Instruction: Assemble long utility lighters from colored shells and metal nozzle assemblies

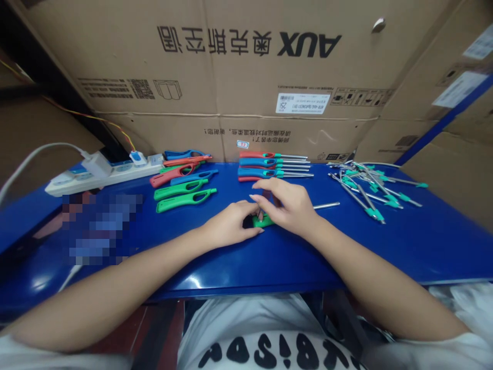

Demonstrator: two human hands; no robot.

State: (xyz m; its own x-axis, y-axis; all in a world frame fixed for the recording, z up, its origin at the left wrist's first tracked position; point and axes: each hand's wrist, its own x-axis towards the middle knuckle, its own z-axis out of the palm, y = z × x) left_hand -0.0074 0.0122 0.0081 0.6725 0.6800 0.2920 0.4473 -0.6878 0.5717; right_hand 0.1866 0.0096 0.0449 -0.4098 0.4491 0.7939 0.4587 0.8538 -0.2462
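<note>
Both my hands meet at the middle of the blue table [423, 241]. My left hand [229, 225] is curled shut around the end of a green handle [263, 222]. My right hand [285, 203] presses down on the same green handle, fingers bent over it. A metal rod [326, 205] sticks out to the right from under my right hand. Most of the green piece is hidden by my fingers.
Loose red, blue and green handles [184, 186] lie at the back left. Assembled pieces with rods [275, 165] are lined up behind my hands. A pile of metal rods with teal tips [372, 187] sits at the right. A white power strip [103, 172] lies far left. Cardboard boxes [246, 72] stand behind.
</note>
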